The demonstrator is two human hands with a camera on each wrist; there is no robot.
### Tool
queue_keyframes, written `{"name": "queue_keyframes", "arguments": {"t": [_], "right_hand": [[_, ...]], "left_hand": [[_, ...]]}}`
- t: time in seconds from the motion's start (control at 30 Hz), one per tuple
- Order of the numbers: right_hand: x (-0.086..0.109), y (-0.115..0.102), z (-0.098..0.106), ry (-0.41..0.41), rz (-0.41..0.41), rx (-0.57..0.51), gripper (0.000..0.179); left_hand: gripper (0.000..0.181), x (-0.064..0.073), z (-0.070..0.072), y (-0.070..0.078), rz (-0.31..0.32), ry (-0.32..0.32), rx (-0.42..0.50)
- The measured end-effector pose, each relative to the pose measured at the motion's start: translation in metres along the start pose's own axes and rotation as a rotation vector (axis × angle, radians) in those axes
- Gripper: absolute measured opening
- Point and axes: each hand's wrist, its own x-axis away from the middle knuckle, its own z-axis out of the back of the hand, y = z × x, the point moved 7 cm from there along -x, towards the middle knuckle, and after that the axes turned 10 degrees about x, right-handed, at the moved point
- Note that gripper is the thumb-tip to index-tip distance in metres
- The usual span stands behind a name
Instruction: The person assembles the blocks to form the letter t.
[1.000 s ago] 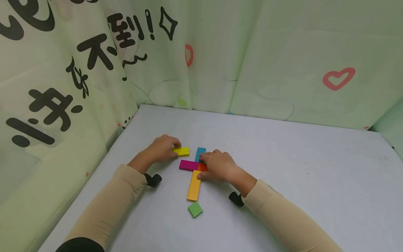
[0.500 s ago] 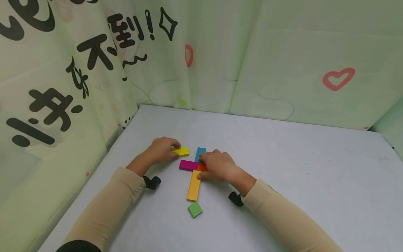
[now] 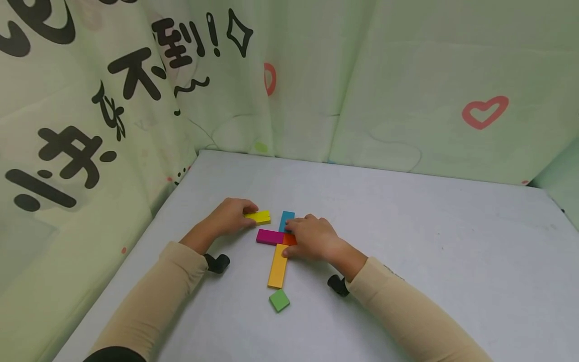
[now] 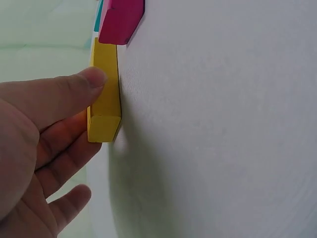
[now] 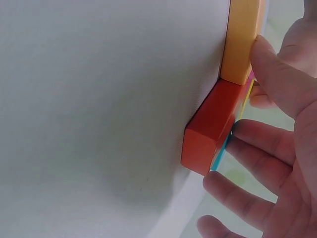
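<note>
My left hand (image 3: 230,216) pinches a yellow block (image 3: 261,217) between thumb and fingers; in the left wrist view the thumb lies on one face of that yellow block (image 4: 105,99). Over the joined blocks, my right hand (image 3: 315,237) spreads its fingers. Its thumb touches the amber block (image 3: 277,269), and its fingertips lie at the blue block (image 3: 286,220) and the red block (image 5: 210,124). A magenta block (image 3: 269,237) abuts the red one's left end. The hand hides part of the red block in the head view.
A small green block (image 3: 279,300) lies turned at an angle just below the amber block. The white table (image 3: 407,241) reaches back to a printed pale green curtain (image 3: 398,100), which also hangs along the left side. Black wrist cameras (image 3: 218,264) sit on both wrists.
The left hand has shifted very slightly left and down, still with the yellow block. The right hand and the other blocks keep their places; the head view has shifted a little.
</note>
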Motion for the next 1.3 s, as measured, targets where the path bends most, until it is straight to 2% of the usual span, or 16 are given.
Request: {"name": "queue_keyframes", "arguments": {"t": [0.27,0.47,0.6,0.93,1.3], "right_hand": [[0.0,-0.001,0.0,-0.001,0.003,0.003,0.071],[0.0,-0.001,-0.001,-0.001,-0.002,-0.003,0.071],[0.0,-0.001,-0.001,0.003,0.003,-0.002,0.07],[0.001,-0.002,0.0,0.004,0.008,-0.009,0.069],[0.002,-0.001,0.002,0.015,-0.011,0.007,0.071]], "left_hand": [[0.038,0.0,0.001,-0.002,-0.008,0.017,0.023],[0.038,0.009,0.009,-0.001,-0.027,0.017,0.019],[0.037,0.021,0.014,0.002,-0.051,0.014,0.009],[0.035,0.058,0.016,0.026,-0.18,-0.058,-0.016],[0.032,0.097,0.004,0.061,-0.296,-0.123,-0.038]]}}
